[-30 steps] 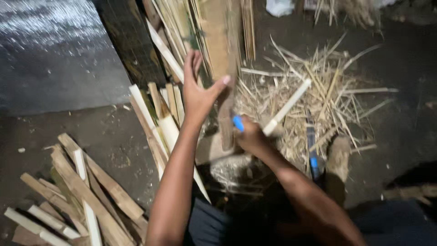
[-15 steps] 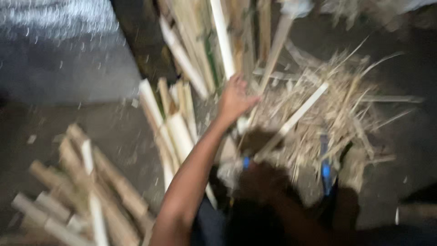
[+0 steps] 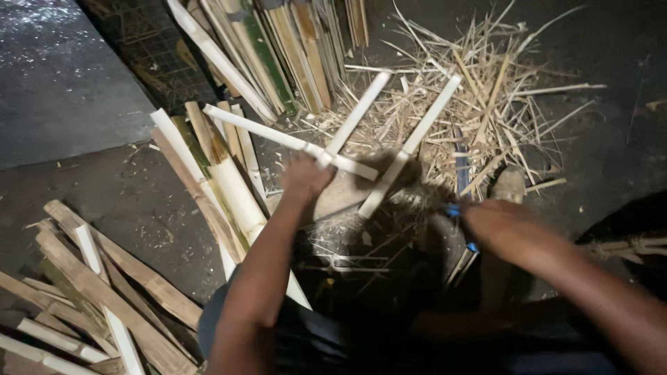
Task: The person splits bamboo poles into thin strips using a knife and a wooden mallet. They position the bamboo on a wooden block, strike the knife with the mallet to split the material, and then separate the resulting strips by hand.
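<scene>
The left hand (image 3: pixel 306 177) is closed around a pale split bamboo strip (image 3: pixel 278 137) whose long axis runs from upper left, beside the leaning bamboo slats (image 3: pixel 278 48), down to the right, ending just past the knuckles. Two further pale strips (image 3: pixel 410 149) cross its lower end, both pointing up and to the right over the heap of bamboo shavings (image 3: pixel 486 90). The left forearm extends straight up from the lower edge, wrist level. The right hand (image 3: pixel 504 226), well apart to the right, is blurred; it appears clenched on a blue-handled tool (image 3: pixel 455 208), though the grip cannot be told with certainty. Cut slats (image 3: pixel 90 292) lie lower left.
</scene>
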